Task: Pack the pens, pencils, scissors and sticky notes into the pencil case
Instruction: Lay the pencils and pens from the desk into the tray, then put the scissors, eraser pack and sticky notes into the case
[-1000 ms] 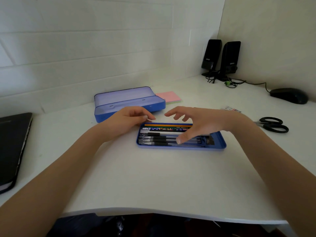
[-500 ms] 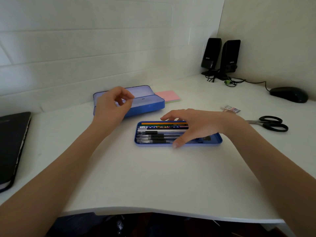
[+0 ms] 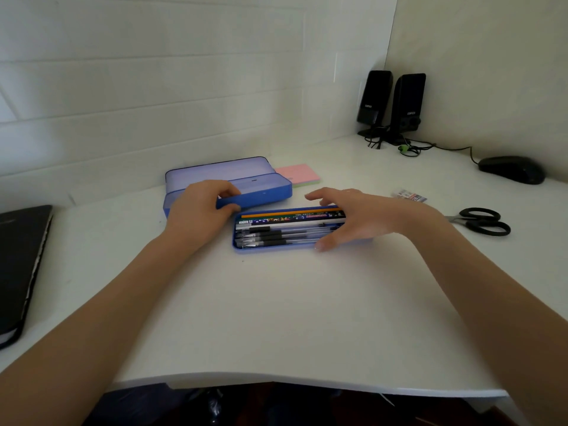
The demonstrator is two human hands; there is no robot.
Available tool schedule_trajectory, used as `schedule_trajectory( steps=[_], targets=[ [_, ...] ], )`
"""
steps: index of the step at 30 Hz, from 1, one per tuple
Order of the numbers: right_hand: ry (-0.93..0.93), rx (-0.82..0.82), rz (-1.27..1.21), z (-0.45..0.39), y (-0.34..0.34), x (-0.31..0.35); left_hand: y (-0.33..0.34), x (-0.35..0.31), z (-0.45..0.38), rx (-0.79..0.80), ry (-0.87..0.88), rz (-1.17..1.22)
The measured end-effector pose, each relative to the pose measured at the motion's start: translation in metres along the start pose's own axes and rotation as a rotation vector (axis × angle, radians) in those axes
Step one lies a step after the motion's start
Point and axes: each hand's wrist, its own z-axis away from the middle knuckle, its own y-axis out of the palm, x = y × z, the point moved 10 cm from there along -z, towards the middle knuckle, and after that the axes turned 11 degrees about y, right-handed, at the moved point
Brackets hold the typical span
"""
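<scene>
On the white desk [image 3: 276, 318] set in a pale-walled corner, a black folder [image 3: 18, 272] lies far left, and the left hand [image 3: 196, 213] now grips the front wall of the open blue pencil case [image 3: 261, 192], fingers curled over its edge, where half a second ago it hovered above it. Just beside it, the right hand [image 3: 353, 219] rests spread over the shallow blue tray [image 3: 239, 245] of pens [image 3: 270, 236] and pencils [image 3: 276, 217], their print unreadable. Pink sticky notes [image 3: 298, 175] sit behind the case; the scissors [image 3: 482, 221], a mouse [image 3: 511, 170] and two black speakers [image 3: 390, 103] with illegible logos stand to the right.

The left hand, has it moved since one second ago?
Yes. The left hand went from the blue pen tray back to the open blue pencil case, which it grips.
</scene>
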Motion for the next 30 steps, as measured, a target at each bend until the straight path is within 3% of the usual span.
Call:
schedule_trajectory(
  steps=[6, 10, 18, 22, 24, 27, 30],
  targets=[
    [-0.002, -0.075, -0.129, -0.015, 0.001, -0.009, -0.008, 0.0, 0.001, -0.087, -0.03, 0.115],
    [0.055, -0.195, -0.07, -0.024, -0.002, -0.016, -0.016, -0.011, 0.003, -0.169, -0.004, 0.18],
    [0.11, -0.302, -0.057, -0.032, -0.007, -0.026, -0.014, -0.039, 0.007, -0.123, 0.111, 0.141],
    [0.097, -0.317, -0.019, -0.03, -0.009, -0.029, -0.015, -0.054, 0.011, -0.118, 0.148, 0.285],
    [0.082, -0.256, -0.105, -0.027, -0.012, -0.035, -0.015, -0.067, 0.014, -0.101, 0.192, 0.313],
    [0.068, -0.15, -0.495, -0.015, -0.028, -0.039, -0.01, -0.084, 0.017, -0.039, 0.295, 0.268],
    [0.163, -0.276, -0.737, -0.013, -0.05, -0.059, -0.006, -0.096, 0.02, 0.003, 0.377, 0.235]
  ],
)
